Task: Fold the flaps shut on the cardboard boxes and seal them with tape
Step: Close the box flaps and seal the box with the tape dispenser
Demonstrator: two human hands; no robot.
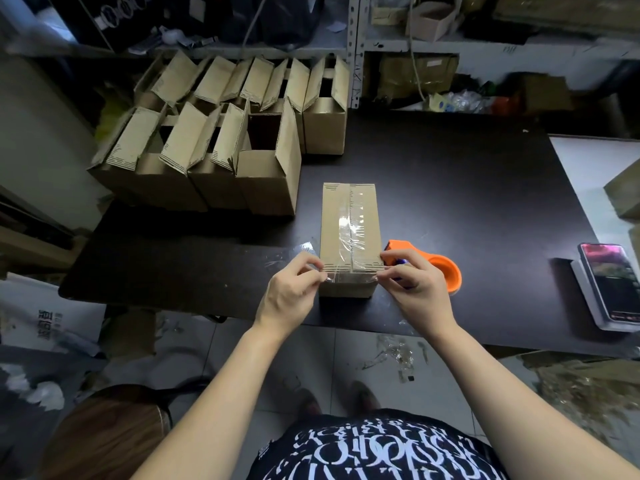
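The closed box (349, 233) stands near the front edge of the dark table (450, 202), clear tape (348, 223) along its seam. The left hand (291, 292) and right hand (415, 282) pinch a tape strip (348, 277) across its near edge, fingers nearly closed. An orange dispenser (440, 268) lies just right; open boxes (207, 150) stand behind left.

A closed box (349, 233) stands on the table (450, 202), near its front edge. The left hand (291, 289) is at the box's near left corner and the right hand (415, 282) at its near right corner. A tape dispenser (440, 268) lies just right of the box, behind the right hand. The open boxes (214, 140) stand in rows at the back left. A phone (613, 282) lies at the far right.
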